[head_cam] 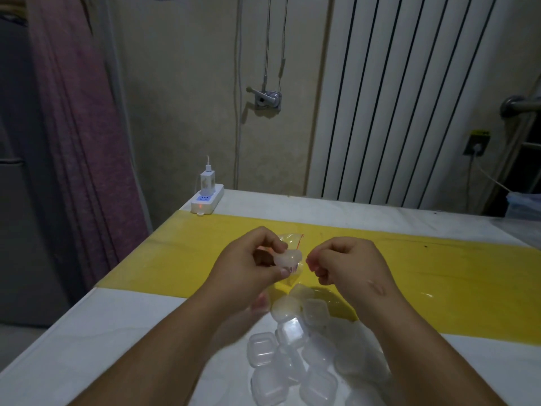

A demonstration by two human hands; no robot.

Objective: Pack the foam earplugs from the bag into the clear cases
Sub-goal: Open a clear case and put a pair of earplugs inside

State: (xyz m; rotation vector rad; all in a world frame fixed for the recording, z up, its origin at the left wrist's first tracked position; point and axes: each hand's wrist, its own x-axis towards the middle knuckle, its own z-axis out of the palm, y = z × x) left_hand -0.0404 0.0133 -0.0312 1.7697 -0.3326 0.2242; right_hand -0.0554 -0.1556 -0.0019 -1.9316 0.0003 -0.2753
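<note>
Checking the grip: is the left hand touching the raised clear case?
Touching: the head view shows the left hand pinching the clear case between thumb and fingers.

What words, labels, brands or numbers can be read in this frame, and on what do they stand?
No text in this frame is legible.
Bag in the left hand: red print by the thumb, too small and blurred to read.
Charger on the power strip: faint mark on its face, unreadable.
Yellow tag above the wall socket: blurred, no letters can be made out.
</note>
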